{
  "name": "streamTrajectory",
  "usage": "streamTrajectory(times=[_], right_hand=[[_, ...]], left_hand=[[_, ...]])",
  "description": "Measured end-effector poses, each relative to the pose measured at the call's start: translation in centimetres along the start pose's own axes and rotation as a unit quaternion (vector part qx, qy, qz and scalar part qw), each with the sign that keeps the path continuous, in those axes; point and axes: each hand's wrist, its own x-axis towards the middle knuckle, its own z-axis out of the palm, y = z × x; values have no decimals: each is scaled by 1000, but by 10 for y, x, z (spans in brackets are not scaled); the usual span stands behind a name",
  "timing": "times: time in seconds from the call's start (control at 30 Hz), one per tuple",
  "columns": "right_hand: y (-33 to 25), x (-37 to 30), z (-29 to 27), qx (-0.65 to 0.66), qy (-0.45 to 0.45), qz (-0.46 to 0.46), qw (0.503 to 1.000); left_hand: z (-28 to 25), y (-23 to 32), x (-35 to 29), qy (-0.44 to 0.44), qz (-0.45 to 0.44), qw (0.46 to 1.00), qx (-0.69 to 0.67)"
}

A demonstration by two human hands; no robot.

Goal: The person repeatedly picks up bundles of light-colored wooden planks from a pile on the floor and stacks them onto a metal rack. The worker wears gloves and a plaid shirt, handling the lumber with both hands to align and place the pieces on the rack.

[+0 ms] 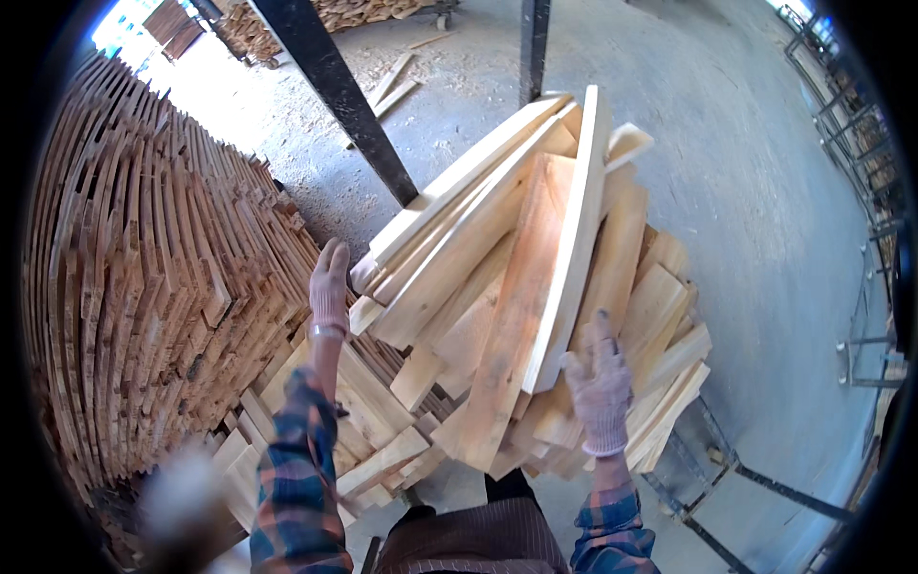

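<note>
A heap of pale wooden boards [521,287] lies before me, fanned at several angles. On top, one long, light board [574,239] stands out beside a reddish-brown board [526,297]. My left hand [330,287], in a pinkish knit glove, is at the left ends of the boards with fingers stretched out; whether it touches them I cannot tell. Over the right part of the heap is my right hand [600,387], gloved too. Its fingers are extended near the lower end of the light board, and nothing is held in it.
A tall stack of brown boards [143,277] rises along my left. More pale planks [354,411] lie below my left arm. Dark metal posts [335,86] stand behind the heap. A metal frame [708,478] is at lower right. Loose sticks and sawdust lie on the concrete floor [746,239].
</note>
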Motion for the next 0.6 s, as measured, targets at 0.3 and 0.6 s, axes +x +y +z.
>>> streamTrajectory(times=[0.3,0.6], right_hand=[[-103,99,119,156,-281,237,917],[-10,87,198,629,-42,80,772]], left_hand=[[36,1,64,-243,-86,928,270],[48,65,23,-353,-35,916,188]])
